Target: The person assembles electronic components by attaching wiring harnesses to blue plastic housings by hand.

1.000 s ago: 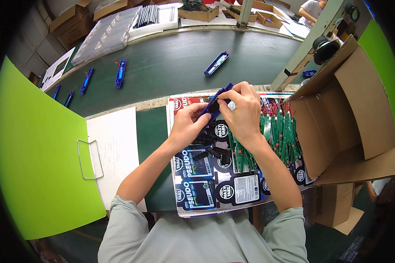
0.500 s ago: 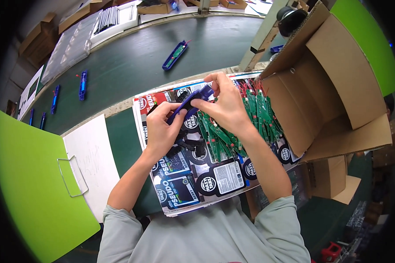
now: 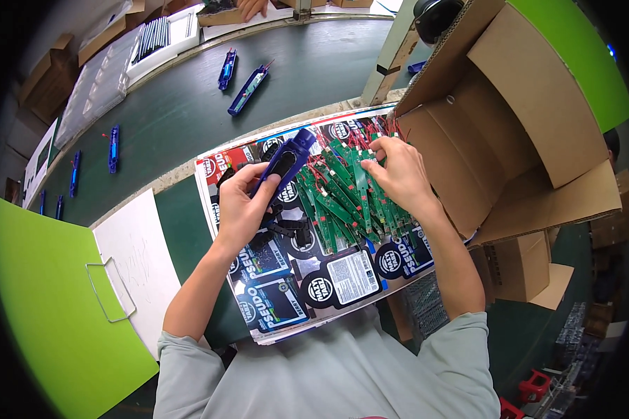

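My left hand [image 3: 243, 209] grips a dark blue plastic housing [image 3: 300, 143], long and trough-shaped, with a black strip [image 3: 282, 167] inside its lower half. To the right lies a heap of narrow green circuit boards [image 3: 339, 202] with thin red wires. My right hand [image 3: 403, 174] is over the upper part of this heap, thumb and forefinger closed at the end of one circuit board [image 3: 360, 180]. Loose black plastic parts [image 3: 290, 228] lie beside my left hand, below the housing. Beneath everything is a stack of printed sheets [image 3: 314, 307].
An open cardboard box [image 3: 496, 153] stands at the right of the sheets. On the dark green belt [image 3: 182, 105] beyond lie several blue housings [image 3: 250, 89]. A metal post [image 3: 381, 84] rises at the far edge. Someone else's hand [image 3: 251, 8] shows at the far top.
My right hand has left the blue housing and moved right onto the circuit boards. My left hand keeps the housing, now more upright. Another blue housing has come into view on the belt.
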The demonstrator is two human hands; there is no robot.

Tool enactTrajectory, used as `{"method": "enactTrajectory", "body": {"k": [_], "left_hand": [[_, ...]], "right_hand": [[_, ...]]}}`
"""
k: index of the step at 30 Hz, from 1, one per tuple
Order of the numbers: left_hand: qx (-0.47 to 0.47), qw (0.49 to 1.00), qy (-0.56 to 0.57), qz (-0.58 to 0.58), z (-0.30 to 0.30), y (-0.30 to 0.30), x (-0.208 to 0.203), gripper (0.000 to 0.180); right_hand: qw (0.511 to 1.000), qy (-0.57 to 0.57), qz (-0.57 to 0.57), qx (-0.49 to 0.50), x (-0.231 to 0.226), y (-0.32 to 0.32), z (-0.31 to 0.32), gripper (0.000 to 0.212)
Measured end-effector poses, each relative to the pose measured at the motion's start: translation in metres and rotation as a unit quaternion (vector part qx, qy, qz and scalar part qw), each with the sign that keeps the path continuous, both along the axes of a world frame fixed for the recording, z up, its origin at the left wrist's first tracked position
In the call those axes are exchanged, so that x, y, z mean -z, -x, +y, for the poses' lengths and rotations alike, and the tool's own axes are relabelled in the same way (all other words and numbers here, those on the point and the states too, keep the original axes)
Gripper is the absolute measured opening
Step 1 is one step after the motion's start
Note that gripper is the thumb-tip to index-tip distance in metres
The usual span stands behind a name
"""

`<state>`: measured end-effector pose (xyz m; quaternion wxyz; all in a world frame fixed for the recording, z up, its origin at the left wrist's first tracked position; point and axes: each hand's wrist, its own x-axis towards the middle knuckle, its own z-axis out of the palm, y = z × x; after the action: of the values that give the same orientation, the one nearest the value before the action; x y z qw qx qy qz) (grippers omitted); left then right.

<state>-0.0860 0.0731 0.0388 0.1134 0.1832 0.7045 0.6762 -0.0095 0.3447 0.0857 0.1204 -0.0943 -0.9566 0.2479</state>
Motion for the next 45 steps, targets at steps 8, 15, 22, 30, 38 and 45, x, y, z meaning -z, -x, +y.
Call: {"method": "enactTrajectory", "body": {"k": [8,15,22,30,38,45], "left_hand": [[0.028,0.999,-0.012,-0.032,0.007,-0.007,-0.001,0.022],[0.052,0.997,-0.02,-0.047,0.016,-0.012,0.002,0.022],[0.078,0.987,-0.065,-0.127,0.018,-0.02,0.001,0.022],[0.108,0.965,-0.147,-0.191,0.029,-0.032,-0.008,0.031],[0.096,0.943,-0.241,-0.208,0.025,-0.035,-0.011,0.035],[0.097,0.941,-0.241,-0.215,0.023,-0.036,-0.014,0.036]], "right_hand": [[0.995,0.09,0.027,0.016,-0.027,-0.002,0.005,0.027],[0.995,0.081,0.06,-0.015,-0.016,-0.005,0.009,0.027],[0.922,0.363,0.122,-0.06,-0.051,-0.008,-0.012,0.028],[0.892,0.408,0.16,-0.11,-0.051,-0.025,-0.075,0.03],[0.912,0.331,0.217,-0.103,-0.022,-0.019,-0.094,0.023],[0.911,0.34,0.213,-0.099,-0.019,-0.017,-0.099,0.022]]}}
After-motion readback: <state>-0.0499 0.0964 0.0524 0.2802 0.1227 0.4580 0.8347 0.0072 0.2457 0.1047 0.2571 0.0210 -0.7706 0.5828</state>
